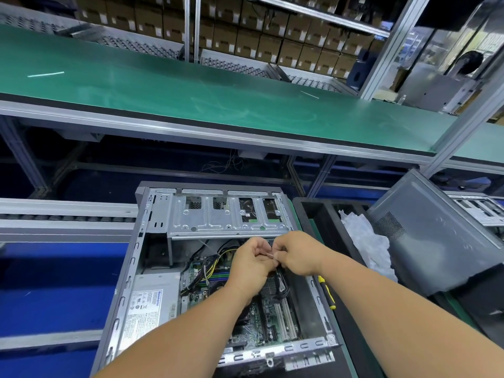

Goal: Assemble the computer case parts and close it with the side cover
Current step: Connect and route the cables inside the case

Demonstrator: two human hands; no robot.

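Grey sheet-metal case [152, 257] lies open on its side, near centre, on a blue mat [54, 290]. Drive cage [226, 214] at its far end, PSU [151, 304] at left, board [270, 315] and wires [215, 257] inside. Both hands meet over the middle of the case, just below the cage. Left hand [252, 264] and right hand [296, 253] have fingers curled, together pinching a small thin piece [269, 255]; too small to tell if tie or connector.

Handling, as a judgement: the case is heavy, stiff, with sharp stamped edges, so grip it by the outer frame rails. The board is fragile; the wires are soft and springy, best taken near the plug. The piece is light, easy to drop into the case.

Cover [425, 236], a grey vented panel, leans at right on a black bin [327, 227] holding white wrap [365, 238]; likely thin, flexes, so hold it by two edges. Yellow screwdriver [327, 293] lies just right of the case. Green conveyor [191, 88] far, boxes [245, 31] on racks behind.
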